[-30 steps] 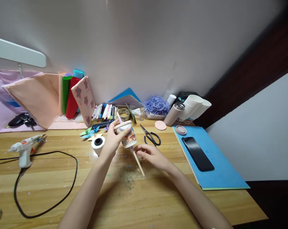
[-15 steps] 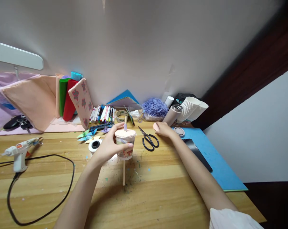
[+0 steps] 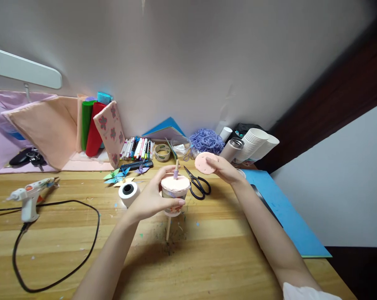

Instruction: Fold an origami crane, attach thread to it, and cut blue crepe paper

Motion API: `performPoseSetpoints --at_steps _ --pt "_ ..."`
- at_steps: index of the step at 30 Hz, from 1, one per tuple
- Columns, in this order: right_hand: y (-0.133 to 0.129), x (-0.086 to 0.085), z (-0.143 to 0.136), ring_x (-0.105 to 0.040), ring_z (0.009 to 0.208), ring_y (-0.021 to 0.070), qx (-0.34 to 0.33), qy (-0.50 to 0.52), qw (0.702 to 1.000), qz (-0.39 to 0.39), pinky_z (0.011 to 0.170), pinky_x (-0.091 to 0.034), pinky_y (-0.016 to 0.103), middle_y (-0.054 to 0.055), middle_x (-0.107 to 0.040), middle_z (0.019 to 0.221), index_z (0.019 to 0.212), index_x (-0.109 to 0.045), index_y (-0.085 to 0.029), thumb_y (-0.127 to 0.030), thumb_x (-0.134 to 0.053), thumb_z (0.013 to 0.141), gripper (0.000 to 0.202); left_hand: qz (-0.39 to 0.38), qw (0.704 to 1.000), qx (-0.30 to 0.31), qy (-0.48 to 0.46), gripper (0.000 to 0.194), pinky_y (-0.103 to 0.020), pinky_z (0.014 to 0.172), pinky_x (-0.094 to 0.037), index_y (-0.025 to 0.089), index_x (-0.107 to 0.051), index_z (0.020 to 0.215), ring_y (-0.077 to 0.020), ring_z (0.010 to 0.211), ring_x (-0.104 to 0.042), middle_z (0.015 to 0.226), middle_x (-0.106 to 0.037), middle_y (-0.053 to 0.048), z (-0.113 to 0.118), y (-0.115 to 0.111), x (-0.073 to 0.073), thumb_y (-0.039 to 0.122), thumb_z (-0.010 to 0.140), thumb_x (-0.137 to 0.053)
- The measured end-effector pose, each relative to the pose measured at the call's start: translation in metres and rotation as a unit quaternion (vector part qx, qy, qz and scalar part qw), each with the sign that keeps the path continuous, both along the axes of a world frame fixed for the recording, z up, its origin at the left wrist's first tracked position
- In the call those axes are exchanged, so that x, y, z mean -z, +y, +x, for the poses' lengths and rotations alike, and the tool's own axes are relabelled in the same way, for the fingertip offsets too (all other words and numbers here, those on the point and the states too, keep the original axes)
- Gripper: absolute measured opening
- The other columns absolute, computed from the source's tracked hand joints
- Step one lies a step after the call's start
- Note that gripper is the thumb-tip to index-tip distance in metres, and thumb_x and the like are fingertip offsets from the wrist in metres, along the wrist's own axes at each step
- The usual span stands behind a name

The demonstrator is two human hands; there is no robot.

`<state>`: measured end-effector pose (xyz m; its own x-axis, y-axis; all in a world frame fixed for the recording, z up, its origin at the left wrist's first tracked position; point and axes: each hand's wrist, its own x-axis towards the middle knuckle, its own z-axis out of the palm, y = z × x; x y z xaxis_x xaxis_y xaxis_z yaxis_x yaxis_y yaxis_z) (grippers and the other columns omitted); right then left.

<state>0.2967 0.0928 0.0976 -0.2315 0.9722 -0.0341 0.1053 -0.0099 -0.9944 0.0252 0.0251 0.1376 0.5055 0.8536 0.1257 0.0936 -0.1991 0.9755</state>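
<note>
My left hand (image 3: pixel 155 196) is wrapped round a paper cup (image 3: pixel 171 195) with a pale pink cover on its top. A thin wooden stick (image 3: pixel 168 229) runs through the cup, poking out above and below; a purple band circles its upper part. My right hand (image 3: pixel 224 168) pinches a flat pink disc (image 3: pixel 204 163) by its right edge and holds it above the table. Small marks or holes show around the disc's rim. Black-handled scissors (image 3: pixel 198 184) lie between the two hands. A white roll with a black core (image 3: pixel 128 193) stands left of my left hand.
On the left lies a glue gun (image 3: pixel 32 198) with a looped black cord. Markers (image 3: pixel 137 148), a tape roll (image 3: pixel 162 153), purple yarn (image 3: pixel 207 141), a thermos (image 3: pixel 232 149) and stacked paper cups (image 3: pixel 253 143) line the wall. A blue sheet (image 3: pixel 288 216) covers the right side.
My right hand has lifted the pink disc off the table beside the thermos and turned its flat face to view. My left hand and the cup appear slightly further right, with the cup tilted.
</note>
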Motion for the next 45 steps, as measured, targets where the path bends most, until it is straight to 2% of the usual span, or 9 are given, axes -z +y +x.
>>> performPoseSetpoints --at_steps 4,8,13,18,24,28,31,36,45 --pt "-0.014 -0.034 -0.028 -0.064 0.086 0.0174 -0.025 0.057 0.998 0.010 0.073 -0.050 0.027 0.008 -0.068 0.100 0.097 -0.062 -0.017 -0.047 -0.053 0.082 0.035 -0.006 1.000 0.003 0.011 0.066 -0.032 0.094 -0.040 0.023 -0.047 0.119 -0.0221 0.112 -0.050 0.121 -0.052 -0.007 0.005 -0.003 -0.002 0.026 0.061 -0.077" --pt "-0.016 -0.047 -0.044 -0.064 0.089 0.0186 -0.044 -0.028 0.995 0.085 0.081 -0.049 0.034 0.007 -0.067 0.099 0.095 -0.060 -0.018 -0.044 -0.048 0.086 0.030 -0.028 0.999 0.012 0.027 0.060 -0.034 0.094 -0.040 0.022 -0.052 0.114 -0.0229 0.110 -0.052 0.118 -0.055 -0.008 0.007 -0.004 -0.001 0.026 0.060 -0.077" --pt "-0.029 -0.012 -0.043 -0.057 0.101 0.0255 -0.189 -0.333 0.916 0.118 0.088 -0.043 0.039 0.008 -0.062 0.111 0.111 -0.058 -0.021 -0.039 -0.066 0.072 0.044 -0.063 0.997 -0.045 0.027 0.058 -0.033 0.085 -0.045 0.019 -0.051 0.112 -0.0222 0.099 -0.057 0.110 -0.058 -0.007 -0.004 0.003 0.002 0.029 0.060 -0.076" --pt "-0.068 0.032 -0.051 -0.043 0.117 0.0296 -0.330 -0.354 0.859 0.164 0.097 -0.038 0.039 0.009 -0.048 0.129 0.128 -0.046 -0.025 -0.025 -0.081 0.051 0.084 -0.075 0.995 -0.063 0.020 0.057 -0.033 0.080 -0.046 0.018 -0.050 0.113 -0.0218 0.093 -0.058 0.104 -0.060 -0.007 -0.017 0.007 0.000 0.029 0.062 -0.074" --pt "-0.062 0.019 -0.048 -0.050 0.105 0.0288 -0.245 -0.313 0.903 0.163 0.090 -0.041 0.040 0.011 -0.055 0.116 0.118 -0.055 -0.021 -0.026 -0.072 0.060 0.061 -0.034 0.998 -0.060 -0.006 0.080 -0.036 0.096 -0.038 0.025 -0.037 0.130 -0.0232 0.113 -0.050 0.123 -0.052 -0.009 -0.015 0.005 -0.002 0.026 0.060 -0.076" --pt "-0.029 -0.014 -0.039 -0.045 0.120 0.0287 -0.114 -0.024 0.987 0.107 0.092 -0.042 0.040 0.011 -0.046 0.133 0.132 -0.040 -0.022 -0.060 -0.052 0.074 0.070 -0.017 0.999 -0.006 0.040 0.086 -0.037 0.099 -0.035 0.028 -0.033 0.134 -0.0233 0.114 -0.048 0.121 -0.052 -0.008 -0.002 -0.011 -0.006 0.027 0.060 -0.076" --pt "-0.020 -0.030 -0.045 -0.049 0.118 0.0280 -0.113 0.122 0.985 0.040 0.090 -0.045 0.042 0.010 -0.048 0.133 0.130 -0.041 -0.024 -0.068 -0.031 0.078 0.069 -0.018 0.997 0.042 0.065 0.082 -0.037 0.095 -0.038 0.029 -0.037 0.131 -0.0228 0.109 -0.051 0.117 -0.055 -0.006 0.008 -0.022 -0.007 0.026 0.059 -0.077" --pt "-0.033 -0.028 -0.061 -0.052 0.116 0.0254 -0.190 0.222 0.956 -0.025 0.099 -0.039 0.044 0.006 -0.056 0.125 0.120 -0.052 -0.026 -0.057 -0.043 0.080 0.051 -0.012 0.998 0.034 0.055 0.074 -0.037 0.093 -0.039 0.028 -0.041 0.125 -0.0237 0.108 -0.052 0.116 -0.055 -0.005 0.012 -0.025 -0.009 0.026 0.060 -0.075" --pt "-0.038 -0.031 -0.063 -0.051 0.116 0.0269 -0.145 0.109 0.983 -0.030 0.096 -0.041 0.042 0.010 -0.056 0.125 0.124 -0.049 -0.020 -0.065 -0.040 0.076 0.067 -0.020 0.998 0.000 0.065 0.054 -0.034 0.088 -0.042 0.023 -0.049 0.113 -0.0224 0.102 -0.056 0.112 -0.059 -0.005 0.009 -0.023 -0.016 0.030 0.063 -0.070"
